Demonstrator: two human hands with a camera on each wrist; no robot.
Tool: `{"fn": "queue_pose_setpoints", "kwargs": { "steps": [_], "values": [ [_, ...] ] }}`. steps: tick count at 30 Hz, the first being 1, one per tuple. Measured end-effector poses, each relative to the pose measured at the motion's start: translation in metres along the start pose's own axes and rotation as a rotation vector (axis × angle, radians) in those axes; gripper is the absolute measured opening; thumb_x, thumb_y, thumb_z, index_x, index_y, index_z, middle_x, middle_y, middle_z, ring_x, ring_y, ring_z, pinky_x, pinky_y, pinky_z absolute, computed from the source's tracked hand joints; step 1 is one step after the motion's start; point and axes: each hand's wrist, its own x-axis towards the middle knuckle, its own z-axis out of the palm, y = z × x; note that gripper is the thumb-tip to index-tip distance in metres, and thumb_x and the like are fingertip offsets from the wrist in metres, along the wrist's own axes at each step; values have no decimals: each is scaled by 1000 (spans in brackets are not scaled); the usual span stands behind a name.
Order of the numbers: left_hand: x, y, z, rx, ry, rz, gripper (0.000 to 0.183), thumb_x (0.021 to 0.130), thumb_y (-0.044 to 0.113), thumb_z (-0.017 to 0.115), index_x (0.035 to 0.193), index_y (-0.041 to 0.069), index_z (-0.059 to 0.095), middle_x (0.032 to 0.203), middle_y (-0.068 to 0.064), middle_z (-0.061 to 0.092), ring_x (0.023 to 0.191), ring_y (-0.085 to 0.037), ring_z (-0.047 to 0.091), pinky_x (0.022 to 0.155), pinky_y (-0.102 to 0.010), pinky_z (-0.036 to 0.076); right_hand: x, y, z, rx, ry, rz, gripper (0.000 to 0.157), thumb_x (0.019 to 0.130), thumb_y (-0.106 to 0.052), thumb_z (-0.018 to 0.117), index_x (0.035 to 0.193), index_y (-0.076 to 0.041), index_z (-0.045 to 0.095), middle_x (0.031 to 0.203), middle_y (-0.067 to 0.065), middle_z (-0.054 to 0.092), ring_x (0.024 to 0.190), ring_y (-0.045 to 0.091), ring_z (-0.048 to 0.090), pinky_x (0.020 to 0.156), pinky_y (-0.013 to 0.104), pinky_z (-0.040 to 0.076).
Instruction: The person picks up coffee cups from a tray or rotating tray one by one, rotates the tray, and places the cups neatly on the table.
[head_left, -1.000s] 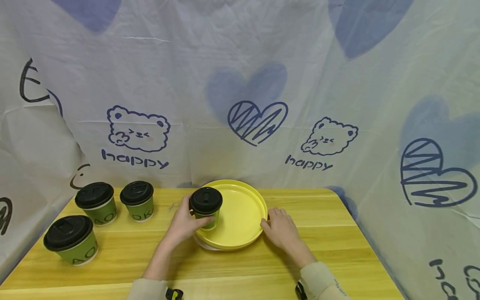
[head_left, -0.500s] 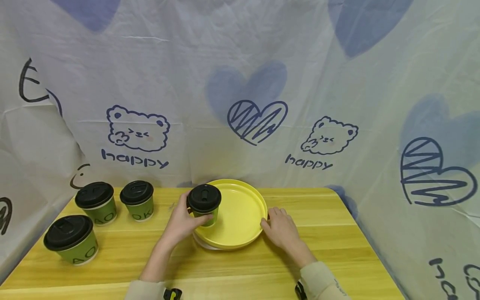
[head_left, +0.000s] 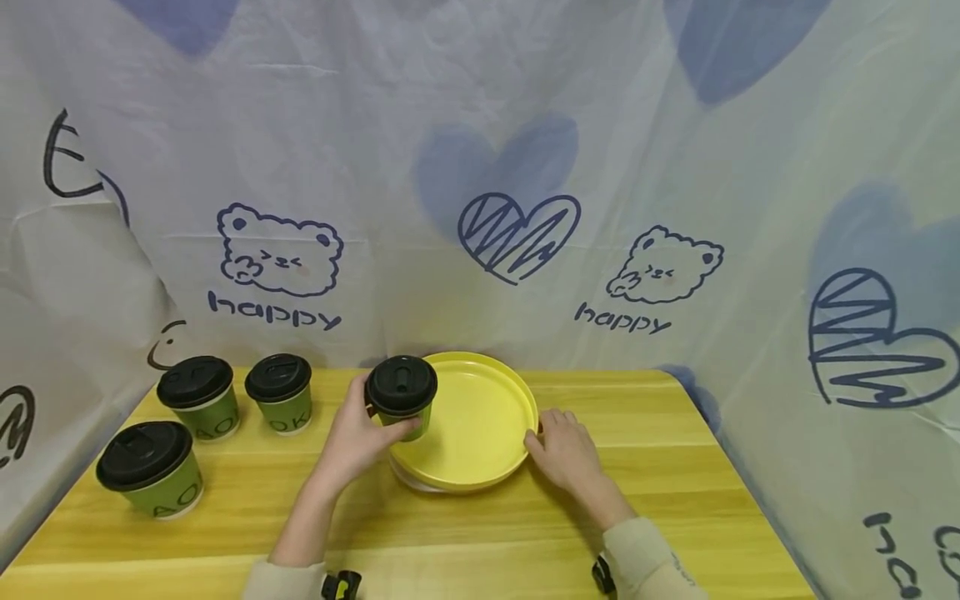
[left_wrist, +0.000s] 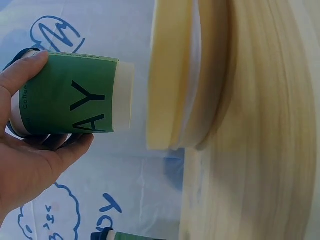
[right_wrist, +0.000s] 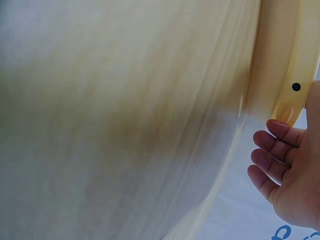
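My left hand (head_left: 356, 437) grips a green paper coffee cup (head_left: 405, 423) with a black lid, thumb on one side and fingers round the other. In the left wrist view the cup (left_wrist: 75, 95) shows dark letters and a white base, and a gap lies between that base and the yellow tray's side (left_wrist: 167, 75). The round yellow tray (head_left: 472, 425) sits on a pale base, its surface bare. At its right edge rests my right hand (head_left: 567, 454); in the right wrist view its loosely bent fingers (right_wrist: 270, 145) touch the tray's side (right_wrist: 290, 95), and the thumb is mostly hidden.
Several more lidded green cups stand at the table's left: a front one (head_left: 153, 471), a back one (head_left: 201, 398) and one nearer the tray (head_left: 281, 396). A white printed cloth (head_left: 405, 167) hangs behind the wooden table (head_left: 465, 550).
My left hand has raised the cup a little and moved it left over the tray's left edge. The right hand stays at the rim. The head view has shifted slightly.
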Motion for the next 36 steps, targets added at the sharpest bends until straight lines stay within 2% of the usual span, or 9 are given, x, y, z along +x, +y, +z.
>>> {"fn": "queue_pose_setpoints", "kwargs": {
  "steps": [9,15,20,29,36],
  "values": [
    [-9,14,-18,-1,27,-4,90,81,7,88,152,-1,33,150,-22,46,140,-38,47,119,-56,37,4,-2,-1,0,6,-11,32,104,-34,53,109,-5,63,107,10,62,95,29,52,83,47,48],
    [-17,17,-34,37,55,15,89,82,10,89,151,-1,34,148,-22,48,139,-39,48,118,-58,38,5,-3,0,4,8,-17,33,104,-35,54,109,-4,63,108,10,62,95,29,52,83,47,48],
    [-24,14,-43,79,80,17,91,82,11,89,152,-2,31,149,-24,45,140,-42,45,117,-62,37,4,-4,0,5,4,-10,32,103,-34,54,108,-4,63,108,11,62,96,30,52,84,47,48],
    [-39,6,-61,77,104,-15,105,83,14,89,158,-5,19,154,-30,37,142,-45,41,117,-65,35,-1,-3,0,7,-10,7,33,104,-35,54,110,-4,63,112,12,63,101,31,53,87,49,48],
    [-51,2,-80,117,144,-79,110,82,19,90,159,-5,15,156,-33,33,145,-49,35,117,-68,32,-2,-2,2,6,11,-2,31,103,-35,53,106,-5,62,110,11,63,98,30,53,85,47,48]
  ]
}}
